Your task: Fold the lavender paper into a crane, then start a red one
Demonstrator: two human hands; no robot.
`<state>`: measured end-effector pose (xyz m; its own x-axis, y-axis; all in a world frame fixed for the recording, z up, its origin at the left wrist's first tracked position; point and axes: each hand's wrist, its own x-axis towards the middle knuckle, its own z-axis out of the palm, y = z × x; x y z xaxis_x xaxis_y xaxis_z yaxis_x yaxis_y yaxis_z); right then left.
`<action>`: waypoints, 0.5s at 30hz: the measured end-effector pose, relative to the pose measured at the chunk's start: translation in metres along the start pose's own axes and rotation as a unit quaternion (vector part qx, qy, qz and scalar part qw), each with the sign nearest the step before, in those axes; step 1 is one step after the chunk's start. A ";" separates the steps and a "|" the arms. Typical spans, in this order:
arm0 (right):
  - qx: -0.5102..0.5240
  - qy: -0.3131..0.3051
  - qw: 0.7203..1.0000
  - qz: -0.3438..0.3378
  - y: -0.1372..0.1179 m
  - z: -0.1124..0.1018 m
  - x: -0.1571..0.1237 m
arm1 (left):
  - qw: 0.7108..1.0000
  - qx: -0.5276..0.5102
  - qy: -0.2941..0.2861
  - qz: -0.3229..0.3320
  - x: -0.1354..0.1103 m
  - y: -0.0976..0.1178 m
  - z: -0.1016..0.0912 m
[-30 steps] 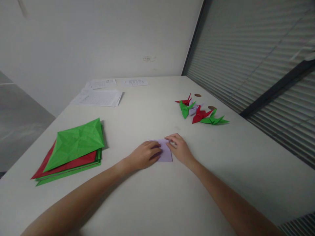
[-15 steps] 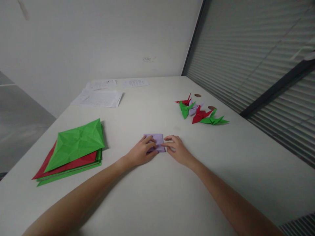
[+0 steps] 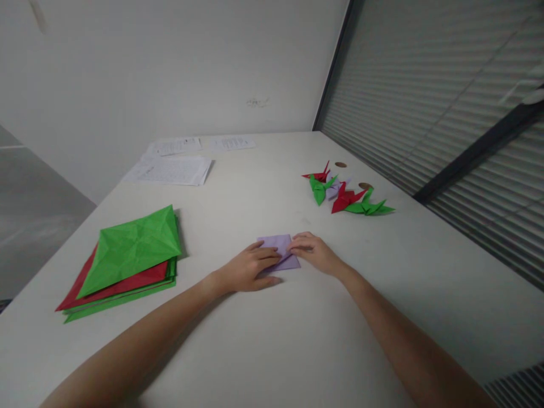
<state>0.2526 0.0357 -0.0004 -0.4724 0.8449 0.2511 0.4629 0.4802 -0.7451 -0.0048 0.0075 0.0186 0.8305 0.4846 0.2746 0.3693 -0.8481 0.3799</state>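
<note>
A small folded sheet of purple origami paper (image 3: pixel 276 241) lies on the white table in front of me. My left hand (image 3: pixel 251 268) rests flat on its left part, fingers stretched out and the thumb apart on the table side. At the paper's right edge, my right hand (image 3: pixel 318 254) has its fingertips closed in a pinch on a flap. The flap appears slightly raised, with a slanting edge across the paper. Part of the paper is hidden under the left fingers.
A stack of green and red paper sheets (image 3: pixel 136 243) lies to the left. Several folded paper cranes (image 3: pixel 346 198) in red, green and purple sit at the right, beside two round table holes. Printed papers (image 3: pixel 174 170) lie far left, and window blinds (image 3: pixel 403 102) line the right side.
The purple paper has shifted slightly right and turned a little. My left fingers have stretched out flatter over it. My right fingers have closed on its right edge.
</note>
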 end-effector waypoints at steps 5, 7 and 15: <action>-0.012 -0.006 1.000 0.024 0.001 -0.005 -0.001 | 0.999 0.019 -0.019 0.030 -0.001 0.000 0.002; -0.028 0.004 0.999 0.029 0.000 -0.003 -0.001 | 0.999 0.011 -0.011 0.031 -0.001 -0.001 0.003; -0.093 0.067 0.991 0.062 -0.002 0.011 0.000 | 0.996 -0.087 0.007 0.022 -0.001 -0.006 -0.003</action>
<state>0.2431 0.0324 -0.0055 -0.3051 0.9179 0.2538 0.6479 0.3954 -0.6511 -0.0088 0.0127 0.0183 0.8378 0.4520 0.3062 0.2536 -0.8189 0.5149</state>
